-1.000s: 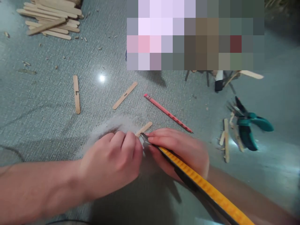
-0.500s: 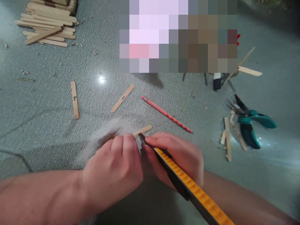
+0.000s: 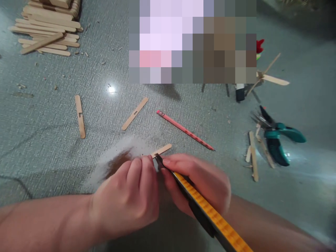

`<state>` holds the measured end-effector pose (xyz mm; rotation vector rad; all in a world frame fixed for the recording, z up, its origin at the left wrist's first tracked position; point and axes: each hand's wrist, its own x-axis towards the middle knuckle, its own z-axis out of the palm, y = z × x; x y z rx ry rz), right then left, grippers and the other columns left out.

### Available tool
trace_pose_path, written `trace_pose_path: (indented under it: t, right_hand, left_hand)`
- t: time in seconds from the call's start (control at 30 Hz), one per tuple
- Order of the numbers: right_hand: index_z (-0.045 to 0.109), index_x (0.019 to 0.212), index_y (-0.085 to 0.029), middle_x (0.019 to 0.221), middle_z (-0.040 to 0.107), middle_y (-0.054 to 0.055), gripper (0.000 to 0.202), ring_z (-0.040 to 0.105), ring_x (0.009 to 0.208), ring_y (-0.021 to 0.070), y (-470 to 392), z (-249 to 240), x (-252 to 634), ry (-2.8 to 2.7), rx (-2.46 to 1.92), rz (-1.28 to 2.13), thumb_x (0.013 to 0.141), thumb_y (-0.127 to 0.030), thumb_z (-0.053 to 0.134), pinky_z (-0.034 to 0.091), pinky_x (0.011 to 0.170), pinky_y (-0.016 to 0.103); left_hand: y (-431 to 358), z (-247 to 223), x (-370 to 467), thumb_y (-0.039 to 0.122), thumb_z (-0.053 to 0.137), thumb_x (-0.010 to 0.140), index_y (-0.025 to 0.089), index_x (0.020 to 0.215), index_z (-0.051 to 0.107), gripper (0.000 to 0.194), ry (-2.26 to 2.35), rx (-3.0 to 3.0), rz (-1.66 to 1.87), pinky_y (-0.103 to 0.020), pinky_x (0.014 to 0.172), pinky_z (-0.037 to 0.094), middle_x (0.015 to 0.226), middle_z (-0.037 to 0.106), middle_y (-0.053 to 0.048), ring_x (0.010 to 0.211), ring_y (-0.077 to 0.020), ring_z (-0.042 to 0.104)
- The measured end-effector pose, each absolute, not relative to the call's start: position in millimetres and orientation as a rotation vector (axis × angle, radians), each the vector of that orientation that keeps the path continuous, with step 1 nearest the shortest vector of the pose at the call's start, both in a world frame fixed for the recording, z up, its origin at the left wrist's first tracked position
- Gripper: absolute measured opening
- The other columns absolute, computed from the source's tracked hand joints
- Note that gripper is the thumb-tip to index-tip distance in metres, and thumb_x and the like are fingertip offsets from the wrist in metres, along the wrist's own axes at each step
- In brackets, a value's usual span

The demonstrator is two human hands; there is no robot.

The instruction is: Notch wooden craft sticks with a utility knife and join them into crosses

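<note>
Item, craft stick (image 3: 164, 149): pale wood, on the near side of the worktop (image 3: 52, 150), one rounded end exposed between the hands, the remainder concealed under the left fingers. Changed within the last second: it lies at a flatter slant than before, its free end swung toward the right.

Item, left hand (image 3: 131, 192): curled into a fist, pinching the hidden part of the stick beside a white patch (image 3: 131, 143); more of the brown at the patch's middle shows than a second ago.

Item, right hand (image 3: 199, 182): wrapped around a yellow-and-black cutter (image 3: 210, 206), thumb and finger close to its dark tip. Changed: the silver blade, broad to view a second ago, is now mostly lost to sight, the tip overlapping the stick's edge. Whether it bites the wood cannot be told. Judged significance: wood and edge re-angled against each other, cutting still in hand, the result not visible.

Items unmoved on the worktop, the camera's view alone having shifted: notched stick (image 3: 79, 117); slotted stick (image 3: 131, 119); pink pencil (image 3: 186, 131); green-handled pliers (image 3: 274, 134); stack of sticks (image 3: 47, 28), shown more fully than before
</note>
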<state>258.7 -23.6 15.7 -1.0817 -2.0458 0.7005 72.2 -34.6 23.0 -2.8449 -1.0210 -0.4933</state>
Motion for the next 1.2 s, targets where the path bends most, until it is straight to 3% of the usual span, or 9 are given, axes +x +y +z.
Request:
trace_pose_path:
  t: [0.2,0.77,1.2]
  right_hand:
    - [0.059,0.104,-0.02,0.083,0.075,0.006,0.025,0.073,0.072,0.0162,-24.8,18.4,264.5,-2.13,-1.085,0.628,0.083,-0.006,0.061,0.06,0.063,0.024]
    - [0.06,0.098,-0.021,0.082,0.073,0.006,0.021,0.072,0.072,0.0154,-27.5,14.2,258.6,-2.066,-1.159,0.57,0.083,-0.006,0.06,0.061,0.065,0.023]
    - [0.06,0.098,-0.021,0.08,0.072,0.005,0.024,0.072,0.07,0.0157,-26.7,12.7,258.7,-2.034,-1.139,0.594,0.082,-0.004,0.062,0.06,0.063,0.023]
  left_hand:
    - [-42.0,18.4,75.4,0.003,0.049,0.084,-0.01,0.106,0.067,0.031,-0.959,-2.773,-0.396,-0.036,0.062,0.064,0.098,0.074,-0.024,0.079,-0.0301,0.075]
    - [-44.4,17.4,76.3,0.012,0.05,0.086,-0.008,0.109,0.068,0.035,-0.906,-2.652,-0.346,-0.03,0.065,0.065,0.097,0.077,-0.016,0.079,-0.0251,0.076]
    - [-37.0,18.0,77.6,0.006,0.045,0.083,-0.012,0.106,0.065,0.035,-0.825,-2.743,-0.353,-0.03,0.059,0.063,0.093,0.076,-0.02,0.077,-0.0271,0.075]
